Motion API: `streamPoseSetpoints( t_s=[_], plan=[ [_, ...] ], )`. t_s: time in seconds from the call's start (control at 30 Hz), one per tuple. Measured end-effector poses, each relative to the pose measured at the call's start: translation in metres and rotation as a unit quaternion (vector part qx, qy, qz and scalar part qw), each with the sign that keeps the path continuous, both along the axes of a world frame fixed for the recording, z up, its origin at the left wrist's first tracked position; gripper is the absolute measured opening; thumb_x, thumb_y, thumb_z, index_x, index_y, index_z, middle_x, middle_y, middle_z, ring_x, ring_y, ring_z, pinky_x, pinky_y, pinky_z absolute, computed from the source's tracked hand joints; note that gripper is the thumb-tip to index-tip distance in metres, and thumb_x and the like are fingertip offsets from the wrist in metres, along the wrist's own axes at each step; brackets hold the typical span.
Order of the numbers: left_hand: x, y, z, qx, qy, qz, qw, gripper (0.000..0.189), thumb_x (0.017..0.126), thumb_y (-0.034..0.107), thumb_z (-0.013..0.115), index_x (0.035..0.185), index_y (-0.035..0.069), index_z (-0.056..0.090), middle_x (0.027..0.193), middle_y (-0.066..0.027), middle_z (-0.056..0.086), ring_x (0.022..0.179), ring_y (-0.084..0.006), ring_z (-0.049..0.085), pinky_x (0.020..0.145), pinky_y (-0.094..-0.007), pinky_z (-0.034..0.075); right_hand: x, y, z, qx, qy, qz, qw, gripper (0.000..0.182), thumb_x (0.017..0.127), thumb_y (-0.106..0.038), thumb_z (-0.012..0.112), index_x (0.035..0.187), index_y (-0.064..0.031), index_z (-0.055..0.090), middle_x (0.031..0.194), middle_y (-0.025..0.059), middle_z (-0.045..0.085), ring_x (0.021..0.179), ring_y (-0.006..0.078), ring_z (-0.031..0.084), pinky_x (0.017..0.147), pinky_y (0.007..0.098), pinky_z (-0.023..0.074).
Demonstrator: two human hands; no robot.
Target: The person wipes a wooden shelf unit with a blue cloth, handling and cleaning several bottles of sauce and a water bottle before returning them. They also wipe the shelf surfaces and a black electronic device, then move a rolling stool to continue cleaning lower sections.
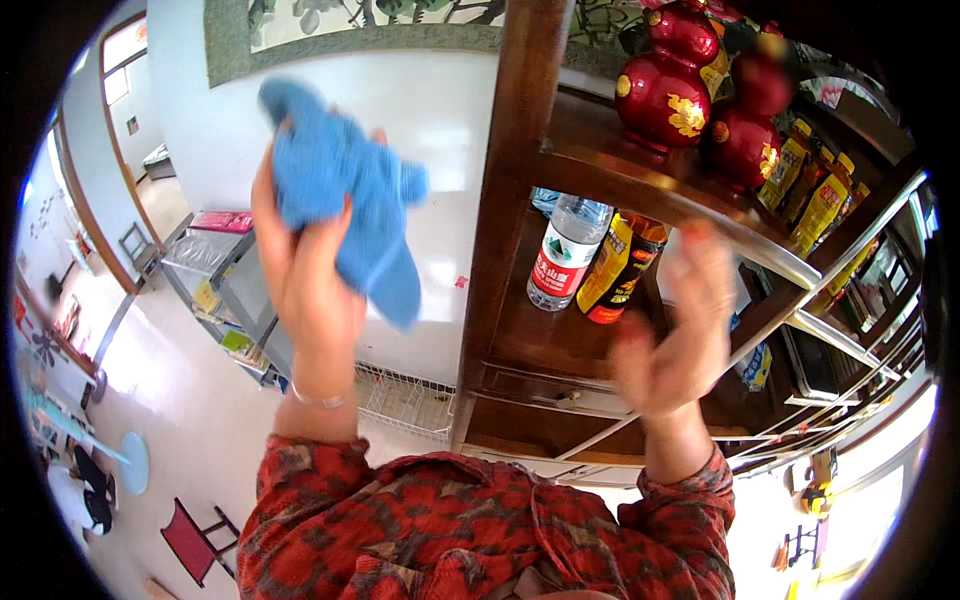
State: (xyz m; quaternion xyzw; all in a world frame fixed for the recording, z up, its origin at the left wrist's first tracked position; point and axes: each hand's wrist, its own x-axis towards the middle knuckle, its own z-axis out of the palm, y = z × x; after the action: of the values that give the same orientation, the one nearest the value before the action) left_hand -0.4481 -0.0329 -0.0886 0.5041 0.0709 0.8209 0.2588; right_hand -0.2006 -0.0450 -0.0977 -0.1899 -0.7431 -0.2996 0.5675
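A crumpled blue cloth [341, 172] is bunched in my raised left hand [319, 281], in front of the white wall. My right hand [686, 337] is blurred, its thumb apart from the fingers and nothing visible in it. It is before a compartment of a dark wooden shelf unit [517, 330]. Left of that hand, a clear plastic water bottle [564, 259] with a red and white label stands in the compartment. Beside it is a drink bottle [619, 266] with a yellow and black label, its right part close to my right fingers.
Two glossy red gourd-shaped vessels [666, 97] with gold decoration occupy the shelf above, with several yellow-labelled bottles [821, 206] to their right. A grey rack [262, 300] stands by the wall at left, near a white wire basket [405, 401]. A folding stool [191, 540] is on the floor.
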Motion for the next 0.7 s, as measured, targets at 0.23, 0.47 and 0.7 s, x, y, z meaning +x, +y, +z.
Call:
streamPoseSetpoints(
  t_s=[0.23, 0.47, 0.7],
  plan=[
    [0.007, 0.128, 0.041, 0.100, 0.349, -0.062, 0.930, 0.037, 0.095, 0.025, 0.041, 0.118, -0.003, 0.049, 0.104, -0.0072, 0.054, 0.096, -0.0148, 0.050, 0.088, -0.0269, 0.039, 0.022, 0.033, 0.018, 0.040, 0.075, -0.272, 0.959, 0.040, 0.093, -0.033, 0.040, 0.107, -0.0011, 0.059, 0.110, 0.0140, 0.060, 0.108, 0.0308, 0.054, 0.102, 0.0447, 0.0271],
    [0.030, 0.235, 0.052, 0.048, 0.458, -0.026, 0.887, 0.043, 0.089, 0.038, 0.048, 0.104, -0.001, 0.057, 0.094, -0.0088, 0.054, 0.087, -0.0157, 0.049, 0.079, -0.0262, 0.040, 0.022, 0.041, 0.014, 0.084, 0.098, -0.264, 0.956, 0.044, 0.095, -0.034, 0.035, 0.105, 0.0016, 0.059, 0.105, 0.0145, 0.062, 0.104, 0.0305, 0.056, 0.101, 0.0437, 0.0287],
    [0.043, 0.303, 0.055, -0.029, 0.427, -0.010, 0.904, 0.044, 0.086, 0.040, 0.051, 0.098, -0.001, 0.060, 0.091, -0.0091, 0.057, 0.082, -0.0176, 0.052, 0.074, -0.0290, 0.042, 0.020, 0.040, 0.012, 0.065, 0.098, -0.272, 0.955, 0.045, 0.097, -0.034, 0.034, 0.108, 0.0028, 0.057, 0.109, 0.0158, 0.061, 0.109, 0.0298, 0.053, 0.103, 0.0435, 0.0274]
  ],
)
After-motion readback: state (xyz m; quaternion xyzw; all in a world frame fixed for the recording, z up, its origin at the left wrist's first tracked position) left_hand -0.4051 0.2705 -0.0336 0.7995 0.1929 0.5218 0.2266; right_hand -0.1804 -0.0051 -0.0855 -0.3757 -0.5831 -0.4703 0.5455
